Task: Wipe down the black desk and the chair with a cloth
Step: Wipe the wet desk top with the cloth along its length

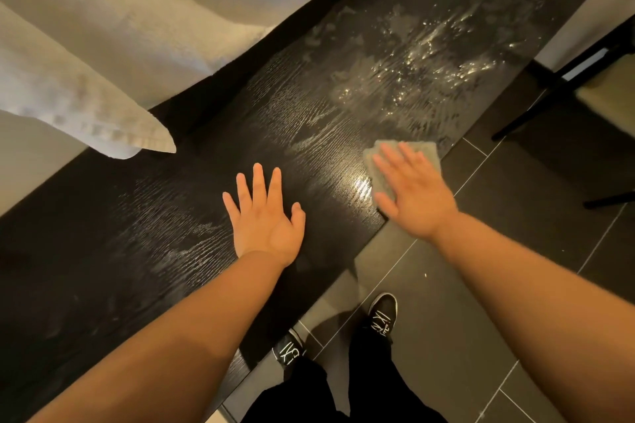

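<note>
L hand (264, 220) flat on black desk (154, 223) near its front edge, fingers spread, holding nothing. R hand (412, 189), fingers straight & slightly apart, presses grey cloth (431, 153) at desk's front edge. Farther along desk: wet streaks (429, 55). Chair (611, 93) off desk's front side. White pillow (86, 106) past its back edge.

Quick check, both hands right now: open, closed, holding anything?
Left hand: open, fingers spread flat on the black desk, holding nothing.
Right hand: open, straight fingers pressing the grey cloth onto the desk.
</note>
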Available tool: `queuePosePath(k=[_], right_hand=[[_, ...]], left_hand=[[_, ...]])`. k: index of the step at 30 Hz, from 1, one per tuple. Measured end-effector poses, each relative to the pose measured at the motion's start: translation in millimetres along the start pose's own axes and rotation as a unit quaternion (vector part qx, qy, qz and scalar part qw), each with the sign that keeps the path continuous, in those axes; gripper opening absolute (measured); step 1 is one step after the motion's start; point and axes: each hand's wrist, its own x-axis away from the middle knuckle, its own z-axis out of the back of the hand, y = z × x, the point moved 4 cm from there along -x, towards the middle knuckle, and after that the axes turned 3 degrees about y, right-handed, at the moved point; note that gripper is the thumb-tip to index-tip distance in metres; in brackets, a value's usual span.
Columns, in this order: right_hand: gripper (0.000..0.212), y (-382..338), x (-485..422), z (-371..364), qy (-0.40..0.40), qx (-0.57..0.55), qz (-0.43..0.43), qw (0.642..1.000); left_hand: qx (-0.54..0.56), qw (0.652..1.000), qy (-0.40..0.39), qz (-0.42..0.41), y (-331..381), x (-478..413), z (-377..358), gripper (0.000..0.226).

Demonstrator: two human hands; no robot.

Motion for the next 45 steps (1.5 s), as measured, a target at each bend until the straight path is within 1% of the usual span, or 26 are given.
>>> queuePosePath(k=[2, 4, 6, 8, 10, 13, 14, 17, 20, 23, 24, 27, 28, 30, 32, 34, 38, 40, 42, 43, 45], right_hand=[[0.077, 19, -7, 7, -0.042, -0.004, -0.062, 0.997], [0.076, 5, -8, 11, -0.037, -0.021, -0.098, 0.994], [0.071, -35, 4, 7, -0.029, -0.030, -0.074, 0.996], [0.068, -74, 19, -3, -0.038, -0.037, -0.009, 0.999], [0.068, -83, 23, -5, -0.058, -0.044, 0.041, 0.996], [0.072, -53, 7, 1, -0.075, -0.032, 0.092, 0.992], [0.073, -36, -1, 4, -0.073, -0.029, 0.092, 0.993], [0.074, 27, -31, 11, -0.068, -0.014, 0.056, 0.996], [0.075, 82, -53, 23, -0.067, -0.004, 0.003, 0.998], [0.074, 95, -60, 31, -0.073, -0.019, -0.037, 0.996], [0.071, 87, -58, 32, -0.066, -0.022, -0.021, 0.997], [0.065, 38, -40, 21, -0.045, -0.024, 0.122, 0.991], [0.065, 22, -36, 18, -0.051, -0.027, 0.154, 0.986], [0.067, 4, -41, 18, -0.083, -0.040, 0.178, 0.980], [0.068, 12, -56, 16, -0.087, -0.042, 0.200, 0.975], [0.069, 43, -76, 15, -0.089, -0.026, 0.184, 0.979], [0.067, 129, -100, 27, -0.082, -0.005, 0.059, 0.995], [0.069, 147, -98, 33, -0.085, 0.000, 0.019, 0.996], [0.070, 131, -90, 36, -0.081, -0.004, 0.009, 0.997], [0.070, 109, -83, 35, -0.077, -0.003, 0.029, 0.997], [0.069, 58, -69, 28, -0.077, -0.009, 0.102, 0.992]], left_hand=[[-0.003, 1.000, -0.003, -0.001, 1, 0, 1, 0.075], [-0.006, 1.000, -0.013, -0.002, 2, 0, 1, 0.075], [-0.010, 1.000, -0.020, -0.003, 4, 1, 3, 0.075], [-0.022, 0.999, -0.024, -0.009, 8, -1, 5, 0.075], [-0.025, 0.999, -0.025, -0.014, 13, -2, 6, 0.073], [0.036, 0.999, -0.016, 0.002, 25, -4, 8, 0.070], [0.056, 0.998, -0.012, 0.009, 32, -8, 8, 0.070], [0.062, 0.998, 0.011, 0.019, 56, -33, 9, 0.071], [0.053, 0.998, 0.017, 0.037, 72, -55, 7, 0.073], [0.023, 0.998, 0.027, 0.048, 77, -58, 5, 0.073], [0.019, 0.998, 0.028, 0.050, 77, -57, 5, 0.073], [0.010, 0.998, 0.031, 0.055, 78, -58, 7, 0.073], [0.007, 0.998, 0.031, 0.057, 78, -59, 8, 0.073], [-0.002, 0.997, 0.034, 0.062, 78, -59, 7, 0.073], [-0.006, 0.997, 0.040, 0.062, 78, -59, 7, 0.072], [-0.004, 0.997, 0.044, 0.065, 77, -60, 7, 0.072], [-0.004, 0.997, 0.047, 0.067, 77, -60, 8, 0.071], [-0.004, 0.997, 0.049, 0.067, 78, -61, 9, 0.071], [-0.006, 0.996, 0.049, 0.070, 78, -60, 9, 0.071], [-0.004, 0.996, 0.048, 0.071, 78, -60, 9, 0.072], [-0.002, 0.996, 0.046, 0.073, 79, -60, 9, 0.072]])
